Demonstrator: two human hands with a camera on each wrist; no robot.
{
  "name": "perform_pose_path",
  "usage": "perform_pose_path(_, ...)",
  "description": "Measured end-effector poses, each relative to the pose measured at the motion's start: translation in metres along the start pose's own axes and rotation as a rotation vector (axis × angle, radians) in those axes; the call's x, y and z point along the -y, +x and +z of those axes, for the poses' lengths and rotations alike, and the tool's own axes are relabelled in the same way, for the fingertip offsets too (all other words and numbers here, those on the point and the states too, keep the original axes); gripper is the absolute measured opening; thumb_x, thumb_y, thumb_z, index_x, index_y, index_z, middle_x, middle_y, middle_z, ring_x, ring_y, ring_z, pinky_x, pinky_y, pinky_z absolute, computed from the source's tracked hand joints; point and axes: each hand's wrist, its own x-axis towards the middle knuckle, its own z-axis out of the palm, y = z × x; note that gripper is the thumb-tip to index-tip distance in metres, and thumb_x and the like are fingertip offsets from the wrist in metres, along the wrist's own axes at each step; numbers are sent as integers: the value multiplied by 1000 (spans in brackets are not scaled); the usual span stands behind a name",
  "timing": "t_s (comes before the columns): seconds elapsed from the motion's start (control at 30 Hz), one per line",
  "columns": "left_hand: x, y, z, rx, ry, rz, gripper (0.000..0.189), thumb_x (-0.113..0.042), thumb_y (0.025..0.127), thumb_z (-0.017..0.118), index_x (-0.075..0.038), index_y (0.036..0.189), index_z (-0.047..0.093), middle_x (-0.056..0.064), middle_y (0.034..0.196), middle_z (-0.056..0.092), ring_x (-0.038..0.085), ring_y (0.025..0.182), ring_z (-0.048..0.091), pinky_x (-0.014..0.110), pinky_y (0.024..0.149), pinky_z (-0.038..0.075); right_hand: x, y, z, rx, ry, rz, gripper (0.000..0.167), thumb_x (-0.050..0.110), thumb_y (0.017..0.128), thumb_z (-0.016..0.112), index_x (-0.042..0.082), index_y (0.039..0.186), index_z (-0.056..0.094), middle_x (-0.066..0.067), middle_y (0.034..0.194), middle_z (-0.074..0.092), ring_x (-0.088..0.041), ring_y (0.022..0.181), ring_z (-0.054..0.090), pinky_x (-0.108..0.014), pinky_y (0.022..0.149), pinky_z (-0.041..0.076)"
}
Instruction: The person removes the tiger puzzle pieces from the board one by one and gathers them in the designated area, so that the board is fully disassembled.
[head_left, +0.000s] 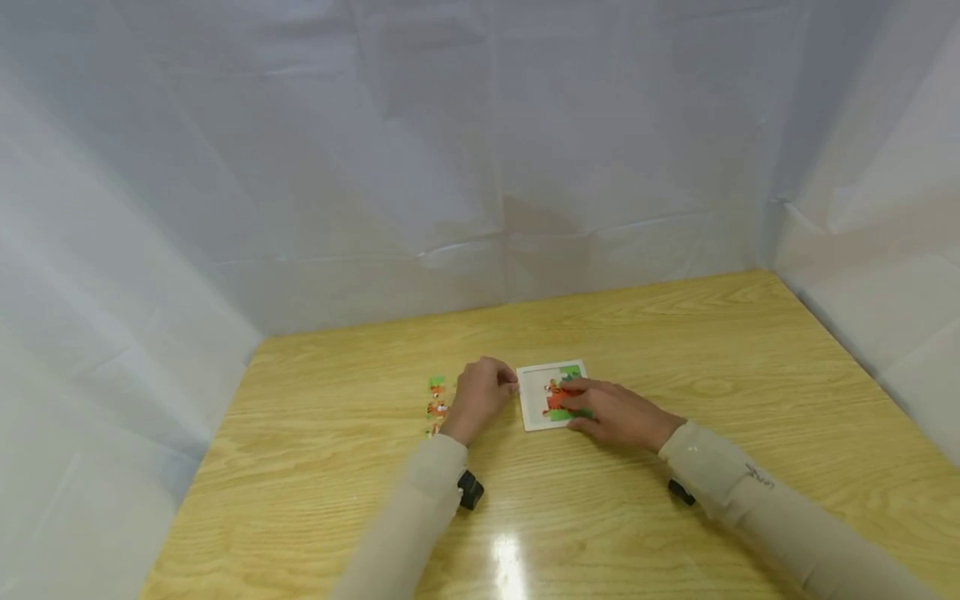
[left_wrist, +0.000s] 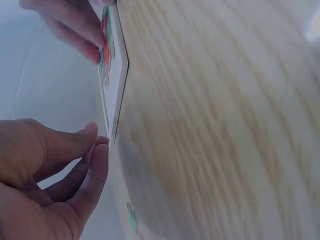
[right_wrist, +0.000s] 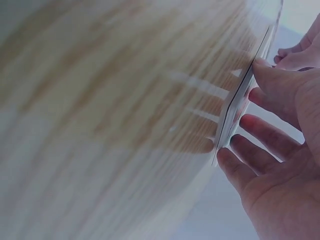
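Note:
A white square puzzle tray (head_left: 534, 407) lies on the table, its right part filled with green and orange-red picture pieces (head_left: 557, 397). My right hand (head_left: 618, 410) rests over that filled part, fingers spread and gently bent. In the right wrist view its thumb (right_wrist: 270, 75) touches the tray's edge. At the left edge is my left hand (head_left: 482, 392); in the left wrist view its thumb and fingertips (left_wrist: 101, 150) come together right by the tray's corner (left_wrist: 114, 125). I cannot tell whether they pinch anything. Loose puzzle pieces (head_left: 437, 408) lie left of this hand, partly hidden by it.
The wood-grain table (head_left: 337, 467) ends at a white sheet (head_left: 390, 167) behind and at both sides. Black wrist devices (head_left: 470, 490) sit beneath the cuffs of the pale sleeves. Light glares off the tabletop near the front.

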Motion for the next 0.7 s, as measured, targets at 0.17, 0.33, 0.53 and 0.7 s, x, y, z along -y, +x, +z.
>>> perform_pose_path(0.17, -11, 4, 12, 53, 0, 47, 5, -3, 93, 72, -1, 92, 77, 9, 88, 75, 20, 79, 68, 35, 71, 55, 0, -3, -1, -10, -9, -10, 41, 21, 98, 69, -3, 131, 65, -25, 146, 51, -42, 132, 51, -52, 101, 48)
perform_pose_path(0.33, -19, 6, 19, 92, -11, 37, 7, -3, 94, 70, -1, 94, 77, 9, 90, 75, 20, 80, 68, 34, 72, 55, 1, -6, -1, -4, 8, 6, 43, 23, 99, 68, -3, 133, 64, -25, 148, 48, -43, 132, 51, -53, 102, 46)
perform_pose_path(0.53, -23, 8, 25, 104, -30, 16, 5, -3, 92, 73, -2, 93, 78, 7, 90, 75, 18, 80, 67, 32, 72, 54, 0, -9, 1, -9, -6, -33, 38, 22, 99, 67, -3, 128, 67, -27, 144, 52, -41, 128, 55, -51, 98, 50)
perform_pose_path(0.7, -25, 9, 29, 104, -30, 8, 4, -4, 90, 75, -3, 93, 78, 6, 90, 75, 17, 79, 66, 30, 70, 54, -2, -12, 3, -17, -2, -59, 30, 19, 100, 67, -2, 121, 70, -28, 142, 53, -41, 127, 56, -51, 97, 50)
